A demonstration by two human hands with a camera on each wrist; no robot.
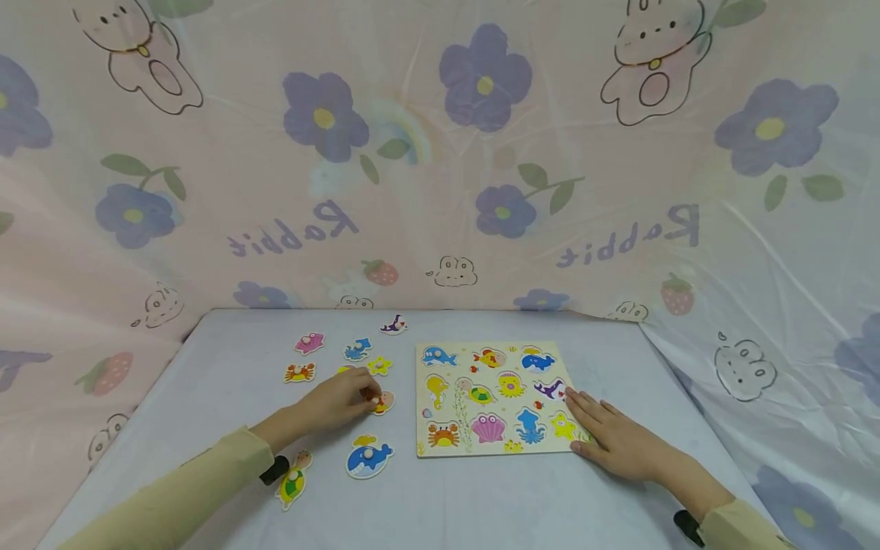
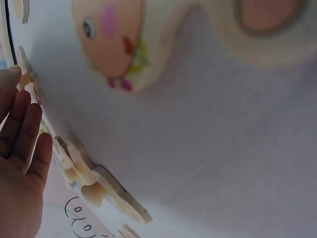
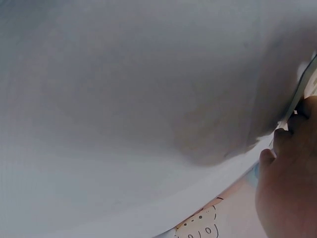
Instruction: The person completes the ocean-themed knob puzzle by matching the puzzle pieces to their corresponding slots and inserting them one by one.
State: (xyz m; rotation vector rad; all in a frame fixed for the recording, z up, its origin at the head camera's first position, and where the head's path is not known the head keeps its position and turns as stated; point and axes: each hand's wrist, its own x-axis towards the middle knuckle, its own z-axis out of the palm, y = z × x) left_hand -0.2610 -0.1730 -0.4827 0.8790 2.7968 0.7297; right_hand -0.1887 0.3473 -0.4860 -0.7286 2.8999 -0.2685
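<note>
My left hand is over a small orange fish puzzle piece left of the board, its thumb and fingertips at the piece's knob; the fingers partly cover it. In the left wrist view, the left hand shows at the left edge. My right hand rests with outstretched fingers on the right edge of the pale sea-animal puzzle board. That board shows printed pictures of a whale, crab, shell, squid and others. In the right wrist view, the right hand is at the board's edge.
Loose knobbed pieces lie left of the board: a blue whale, a green turtle, a crab, a pink shell, a squid, a yellow star and a purple piece. A patterned curtain hangs behind the white table.
</note>
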